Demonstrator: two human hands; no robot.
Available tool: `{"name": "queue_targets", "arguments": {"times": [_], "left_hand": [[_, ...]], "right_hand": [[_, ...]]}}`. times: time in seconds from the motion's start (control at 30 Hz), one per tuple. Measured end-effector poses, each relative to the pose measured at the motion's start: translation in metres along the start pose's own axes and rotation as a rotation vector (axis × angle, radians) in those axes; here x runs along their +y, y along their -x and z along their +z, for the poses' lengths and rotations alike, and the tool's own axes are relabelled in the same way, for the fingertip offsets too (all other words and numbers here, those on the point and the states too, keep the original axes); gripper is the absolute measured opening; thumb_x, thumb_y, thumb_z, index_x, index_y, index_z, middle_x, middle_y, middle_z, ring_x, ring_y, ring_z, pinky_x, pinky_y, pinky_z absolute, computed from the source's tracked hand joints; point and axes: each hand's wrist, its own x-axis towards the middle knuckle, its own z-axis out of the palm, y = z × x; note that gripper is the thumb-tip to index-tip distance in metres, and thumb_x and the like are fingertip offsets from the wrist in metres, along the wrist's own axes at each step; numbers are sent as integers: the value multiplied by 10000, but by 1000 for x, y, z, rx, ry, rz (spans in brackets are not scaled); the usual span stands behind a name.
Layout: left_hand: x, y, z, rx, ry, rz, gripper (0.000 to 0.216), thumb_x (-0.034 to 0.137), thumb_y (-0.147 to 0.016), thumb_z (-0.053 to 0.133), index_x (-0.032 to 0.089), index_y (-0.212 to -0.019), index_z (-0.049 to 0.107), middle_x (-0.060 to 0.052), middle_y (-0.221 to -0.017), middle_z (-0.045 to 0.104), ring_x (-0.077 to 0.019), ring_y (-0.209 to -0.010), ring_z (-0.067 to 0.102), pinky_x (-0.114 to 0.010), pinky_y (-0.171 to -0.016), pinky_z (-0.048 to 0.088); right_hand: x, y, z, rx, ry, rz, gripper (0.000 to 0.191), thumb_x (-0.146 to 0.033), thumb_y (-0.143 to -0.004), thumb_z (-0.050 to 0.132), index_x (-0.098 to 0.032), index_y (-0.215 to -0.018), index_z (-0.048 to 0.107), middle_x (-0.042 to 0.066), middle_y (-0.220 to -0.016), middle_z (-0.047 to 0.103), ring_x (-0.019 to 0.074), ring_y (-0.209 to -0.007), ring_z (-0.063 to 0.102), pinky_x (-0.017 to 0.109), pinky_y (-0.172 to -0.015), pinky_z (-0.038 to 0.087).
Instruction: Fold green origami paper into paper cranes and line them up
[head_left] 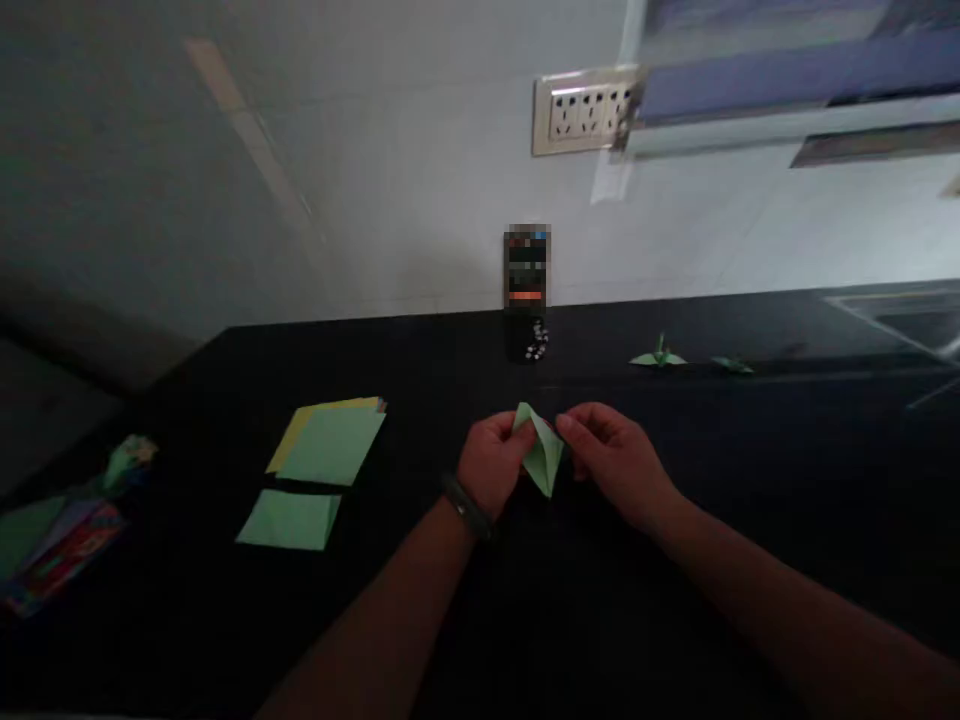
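Observation:
Both my hands meet over the middle of a black table around a small folded green paper with pointed ends. My left hand, with a dark band at the wrist, pinches the paper's left side. My right hand pinches its right side with curled fingers. The paper is held a little above the tabletop.
A stack of green and yellow paper sheets lies to the left, with a single green sheet in front of it. Two folded green paper cranes stand at the back right. A dark device leans on the wall. Colourful packaging lies far left.

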Motion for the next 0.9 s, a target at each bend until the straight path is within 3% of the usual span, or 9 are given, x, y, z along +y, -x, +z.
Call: {"name": "queue_targets", "arguments": {"times": [0.1, 0.2, 0.43, 0.7, 0.8, 0.9], "left_hand": [[-5, -1, 1, -46, -48, 9, 224, 363, -719, 578, 139, -711, 576, 13, -598, 535, -92, -521, 479, -213, -498, 373], [-5, -1, 2, 9, -52, 27, 174, 320, -704, 592, 154, -742, 556, 18, -614, 549, -93, -519, 485, -210, -493, 377], [-2, -1, 5, 71, -88, 47, 199, 354, -739, 546, 157, -711, 550, 34, -558, 493, -77, -465, 423, -199, -448, 329], [-4, 1, 5, 106, -175, 45, 251, 391, -754, 522, 159, -670, 566, 32, -537, 474, -82, -470, 406, -206, -448, 311], [-4, 0, 6, 111, -121, 38, 243, 387, -745, 543, 152, -690, 580, 19, -571, 513, -86, -493, 439, -211, -473, 341], [-5, -1, 9, 128, 61, 15, 209, 357, -720, 589, 151, -745, 565, 11, -616, 551, -88, -514, 479, -216, -504, 379]], "right_hand": [[-3, 0, -1, -51, 21, -13, 236, -376, -719, 593, -162, -817, 612, 0, -667, 579, 88, -524, 488, 197, -423, 409], [-4, 0, 0, -65, 57, -17, 207, -341, -700, 608, -161, -796, 643, 15, -678, 605, 88, -519, 490, 207, -436, 411], [-6, 1, 1, -34, 89, 27, 182, -317, -672, 629, -160, -756, 665, 0, -608, 589, 84, -479, 473, 216, -432, 405], [-6, 3, 2, 6, 173, -81, 119, -280, -672, 635, -167, -701, 659, -10, -595, 577, 75, -460, 472, 212, -428, 372], [-6, 3, 2, 8, 169, -85, 106, -275, -663, 641, -170, -676, 646, -15, -577, 570, 74, -449, 472, 209, -420, 366], [-6, 2, 2, -22, 112, 14, 126, -282, -661, 642, -160, -692, 638, -17, -570, 573, 66, -425, 452, 203, -400, 358]]}}
